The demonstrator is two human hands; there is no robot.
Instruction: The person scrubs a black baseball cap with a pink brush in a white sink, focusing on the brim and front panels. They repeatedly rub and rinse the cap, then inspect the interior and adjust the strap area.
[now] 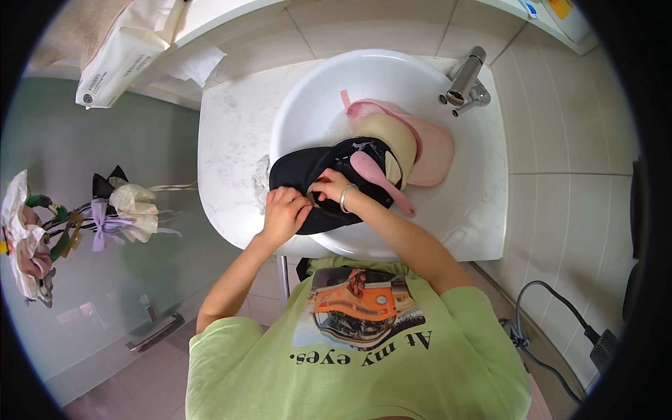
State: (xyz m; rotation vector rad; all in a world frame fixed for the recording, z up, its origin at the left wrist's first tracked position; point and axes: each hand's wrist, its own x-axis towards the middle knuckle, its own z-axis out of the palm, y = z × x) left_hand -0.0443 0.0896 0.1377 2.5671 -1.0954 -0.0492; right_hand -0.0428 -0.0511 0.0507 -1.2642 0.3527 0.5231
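A black cap [302, 163], its inside turned up, lies over the near left rim of the white washbasin [310, 94]. My left hand [286, 210] grips the cap beside its brim. Inside the crown's edge, the bent fingers of my right hand [332, 188] hold the inner band; a bangle circles that wrist. A pink brush [373, 176] with a rounded head rests across the cap's opening, its bristle side hidden. Behind it a cream cap [391, 134] and a pink cap [433, 149] overlap in the basin, the pink one's strap pointing up.
A chrome faucet [467, 79] stands at the basin's back right. On the pale countertop [231, 147] a crumpled whitish clump [261, 181] sits left of the basin. Packs of tissues [123, 58] hang over the shelf edge. Hair bows [107, 220] hang at left; a cable [556, 299] runs low right.
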